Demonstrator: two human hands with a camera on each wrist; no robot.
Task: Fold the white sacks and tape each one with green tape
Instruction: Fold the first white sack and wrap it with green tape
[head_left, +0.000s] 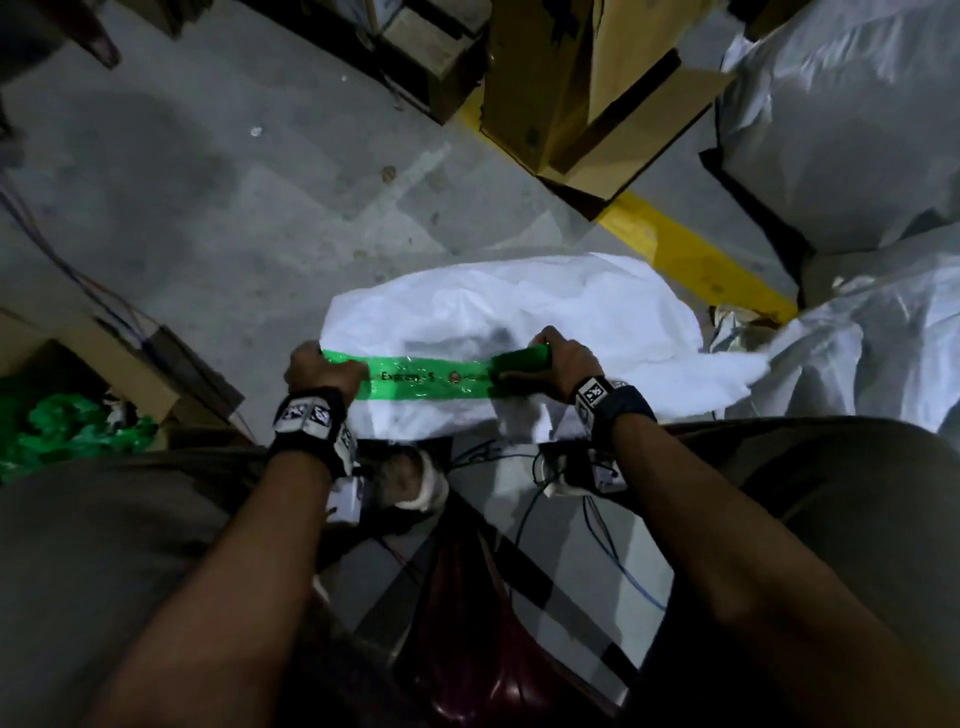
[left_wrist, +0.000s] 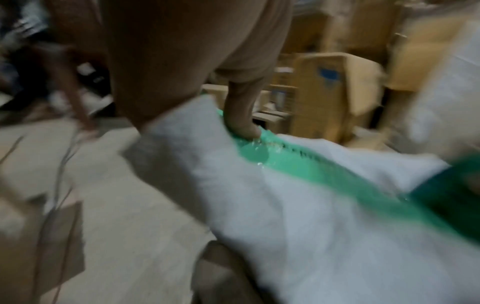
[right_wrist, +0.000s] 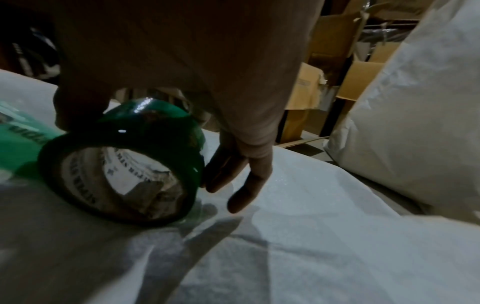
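A folded white sack (head_left: 519, 317) lies on the concrete floor in front of my knees. A strip of green tape (head_left: 426, 382) runs across its near part. My left hand (head_left: 319, 371) grips the sack's left edge, its thumb (left_wrist: 241, 115) pressing the tape's end onto the sack (left_wrist: 324, 226). My right hand (head_left: 563, 358) holds the green tape roll (head_left: 519, 364) down on the sack. In the right wrist view the roll (right_wrist: 124, 164) stands on edge on the sack (right_wrist: 311, 246), thumb on one side, fingers (right_wrist: 233, 170) on the other.
More white sacks (head_left: 852, 130) pile up at the right. Cardboard boxes (head_left: 587, 88) stand beyond a yellow floor line (head_left: 696, 254). A box with crumpled green tape (head_left: 72, 426) sits at the left. Cables (head_left: 597, 519) lie by my foot (head_left: 410, 478).
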